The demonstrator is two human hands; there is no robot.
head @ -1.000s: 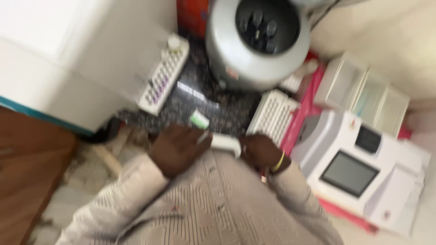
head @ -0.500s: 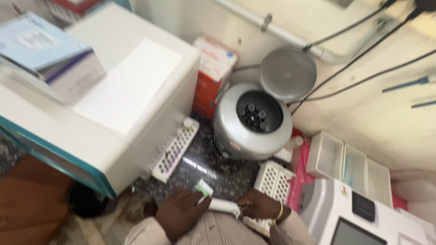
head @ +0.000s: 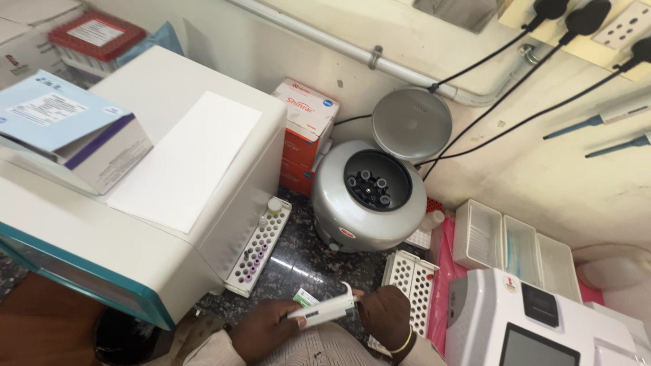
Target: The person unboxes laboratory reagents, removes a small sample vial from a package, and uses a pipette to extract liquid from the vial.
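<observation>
Left hand closed around the lower body of a white pipette, right hand closed on its upper end, both held low at the near edge of the dark bench. Probably light and rigid, smooth plastic, likely slippery; best gripped round the thick middle of the barrel, away from the fine tip. Just beyond: an empty white tube rack. Farther back, an open grey centrifuge; to the left, a rack with tubes.
</observation>
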